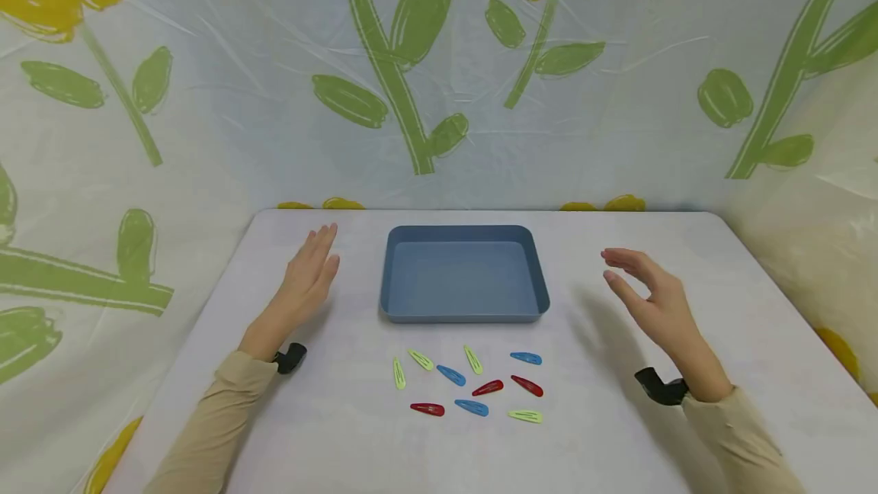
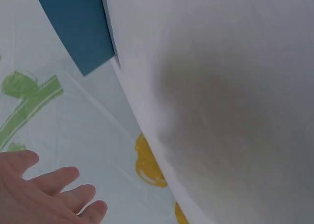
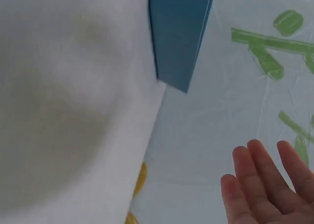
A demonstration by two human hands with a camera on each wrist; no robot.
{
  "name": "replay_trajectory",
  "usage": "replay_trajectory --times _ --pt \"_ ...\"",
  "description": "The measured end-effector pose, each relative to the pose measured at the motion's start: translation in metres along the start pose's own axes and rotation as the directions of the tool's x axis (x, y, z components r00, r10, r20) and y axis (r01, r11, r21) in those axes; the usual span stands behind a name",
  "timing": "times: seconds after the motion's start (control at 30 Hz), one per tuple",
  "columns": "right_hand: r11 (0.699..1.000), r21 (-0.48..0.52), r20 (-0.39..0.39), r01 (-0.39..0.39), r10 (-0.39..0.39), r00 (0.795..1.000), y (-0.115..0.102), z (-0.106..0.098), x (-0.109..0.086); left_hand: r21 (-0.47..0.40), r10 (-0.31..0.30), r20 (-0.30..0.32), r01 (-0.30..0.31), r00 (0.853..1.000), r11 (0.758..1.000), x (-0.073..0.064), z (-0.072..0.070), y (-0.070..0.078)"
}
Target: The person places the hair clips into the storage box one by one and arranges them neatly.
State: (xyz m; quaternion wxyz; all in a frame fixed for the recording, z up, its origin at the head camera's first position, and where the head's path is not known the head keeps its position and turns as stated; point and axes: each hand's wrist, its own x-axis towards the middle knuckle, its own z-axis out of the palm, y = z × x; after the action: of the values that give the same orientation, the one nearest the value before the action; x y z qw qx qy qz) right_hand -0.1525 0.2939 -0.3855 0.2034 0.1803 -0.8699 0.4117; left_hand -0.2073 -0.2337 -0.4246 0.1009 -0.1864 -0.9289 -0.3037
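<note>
My left hand [image 1: 305,280] is held over the table to the left of a blue-grey tray [image 1: 465,319], its fingers extended and holding nothing. On the tray's other side, my right hand [image 1: 652,296] hovers with fingers gently bent and thumb apart, also holding nothing. In front of the tray lie several snap hair clips in three colours: yellow-green ones such as this clip [image 1: 525,416], blue ones like this clip [image 1: 471,407], and red ones like this clip [image 1: 427,408]. Both wrist views show the tray's outer wall [image 2: 73,28] and the hand's fingers [image 3: 265,185].
The white table [image 1: 329,433] has rounded back corners. Behind it and along both sides hangs a pale cloth [image 1: 261,97] printed with green stems and yellow flowers. A black wrist mount [image 1: 292,357] sits on the left wrist, and another mount [image 1: 661,387] on the right.
</note>
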Motion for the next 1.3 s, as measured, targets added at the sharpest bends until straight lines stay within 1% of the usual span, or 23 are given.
replay_trajectory --times 0.03,0.1,0.17,0.27,0.33,0.37,0.43,0.47,0.5,0.57,0.63,0.67,0.7,0.73,0.77,0.83,0.87,0.93,1.03,1.1,1.17,1.27,1.3 --pt "0.997 0.067 0.012 -0.039 0.038 0.999 -0.001 0.003 0.0 -0.044 -0.001 -0.002 0.0 1.0 0.999 0.002 0.003 0.002" --pt "0.972 0.197 0.061 -0.129 0.119 0.991 0.0 0.009 -0.001 -0.118 -0.001 0.004 0.002 1.0 0.993 0.006 0.01 0.005" --pt "0.928 0.294 0.13 -0.227 0.197 0.972 0.002 0.016 -0.004 -0.188 -0.009 0.027 0.014 1.0 0.982 0.009 0.015 0.009" --pt "0.857 0.372 0.225 -0.357 0.29 0.93 0.006 0.026 -0.008 -0.291 -0.037 0.072 0.057 0.997 0.955 0.013 0.022 0.013" --pt "0.803 0.405 0.294 -0.437 0.339 0.894 0.009 0.032 -0.011 -0.363 -0.056 0.097 0.088 0.994 0.928 0.016 0.027 0.015" --pt "0.774 0.421 0.326 -0.472 0.357 0.875 0.011 0.035 -0.012 -0.404 -0.066 0.105 0.103 0.992 0.909 0.018 0.03 0.015" --pt "0.72 0.437 0.389 -0.539 0.389 0.835 0.012 0.04 -0.014 -0.486 -0.081 0.113 0.126 0.99 0.865 0.022 0.036 0.016" --pt "0.701 0.436 0.419 -0.564 0.396 0.817 0.013 0.042 -0.015 -0.521 -0.084 0.113 0.131 0.99 0.844 0.024 0.039 0.015" --pt "0.678 0.441 0.446 -0.588 0.404 0.799 0.013 0.043 -0.015 -0.561 -0.084 0.111 0.132 0.99 0.817 0.026 0.042 0.014" --pt "0.643 0.439 0.487 -0.628 0.418 0.767 0.013 0.047 -0.017 -0.622 -0.075 0.1 0.122 0.992 0.773 0.03 0.048 0.014" --pt "0.624 0.436 0.521 -0.649 0.414 0.747 0.012 0.05 -0.018 -0.653 -0.047 0.087 0.092 0.995 0.751 0.032 0.052 0.015" --pt "0.617 0.435 0.536 -0.655 0.407 0.739 0.012 0.052 -0.018 -0.675 -0.022 0.084 0.073 0.996 0.734 0.033 0.054 0.016" --pt "0.613 0.435 0.552 -0.659 0.397 0.733 0.013 0.053 -0.019 -0.691 0.008 0.081 0.05 0.997 0.721 0.033 0.054 0.019" --pt "0.613 0.43 0.569 -0.662 0.386 0.727 0.013 0.054 -0.02 -0.7 0.044 0.082 0.026 0.996 0.713 0.033 0.054 0.021" --pt "0.618 0.425 0.585 -0.661 0.37 0.722 0.013 0.055 -0.02 -0.711 0.08 0.087 0.005 0.993 0.704 0.033 0.054 0.023" --pt "0.633 0.413 0.61 -0.655 0.343 0.715 0.014 0.056 -0.022 -0.714 0.146 0.105 -0.027 0.984 0.699 0.03 0.052 0.027" --pt "0.647 0.4 0.62 -0.649 0.329 0.712 0.014 0.057 -0.022 -0.711 0.177 0.113 -0.044 0.978 0.701 0.028 0.052 0.028" --pt "0.681 0.377 0.639 -0.628 0.3 0.709 0.015 0.058 -0.023 -0.674 0.221 0.129 -0.078 0.967 0.734 0.025 0.052 0.027" --pt "0.721 0.345 0.652 -0.601 0.276 0.706 0.017 0.061 -0.024 -0.619 0.24 0.137 -0.106 0.961 0.778 0.022 0.054 0.025" --pt "0.748 0.326 0.654 -0.578 0.263 0.709 0.018 0.062 -0.025 -0.596 0.24 0.135 -0.115 0.961 0.795 0.023 0.055 0.023" --pt "0.77 0.302 0.651 -0.562 0.264 0.712 0.019 0.064 -0.025 -0.593 0.231 0.138 -0.106 0.963 0.798 0.023 0.055 0.022" --pt "0.806 0.277 0.644 -0.523 0.248 0.724 0.018 0.066 -0.025 -0.592 0.225 0.146 -0.097 0.963 0.8 0.024 0.055 0.023" --pt "0.813 0.269 0.642 -0.517 0.248 0.726 0.018 0.067 -0.025 -0.591 0.223 0.151 -0.092 0.963 0.801 0.023 0.054 0.023"
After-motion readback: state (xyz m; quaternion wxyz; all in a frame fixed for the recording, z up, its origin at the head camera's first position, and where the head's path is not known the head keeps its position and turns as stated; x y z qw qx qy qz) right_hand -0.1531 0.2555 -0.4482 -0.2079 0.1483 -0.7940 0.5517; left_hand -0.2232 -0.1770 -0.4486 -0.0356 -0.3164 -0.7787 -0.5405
